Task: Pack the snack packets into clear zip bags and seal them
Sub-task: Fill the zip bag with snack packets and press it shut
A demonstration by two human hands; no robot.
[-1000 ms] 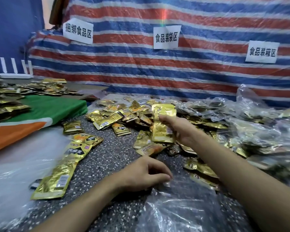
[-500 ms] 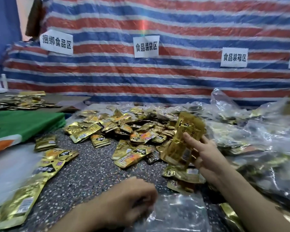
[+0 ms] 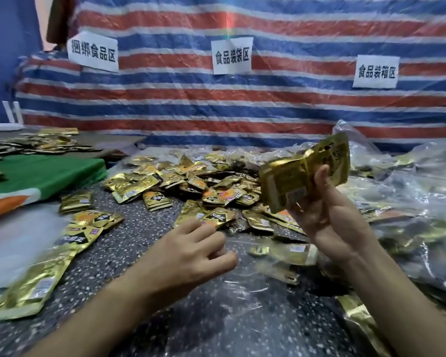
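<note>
On the striped tarp [image 3: 294, 104] at the back I can read three white paper sheets, each with black Chinese characters. The left sign [image 3: 92, 51], upper left of the frame, reads 捆绑食品区. The middle sign [image 3: 232, 56], top centre, reads 食品装袋区. The right sign [image 3: 376, 71], upper right, reads 食品装箱区. The long gold packet [image 3: 74, 237] at lower left bears a black diamond with pale characters, too blurred for me to read. The bundle of gold packets [image 3: 291, 186] held up at centre right carries a small white label with a barcode-like patch, and its print is too small to make out.
</note>
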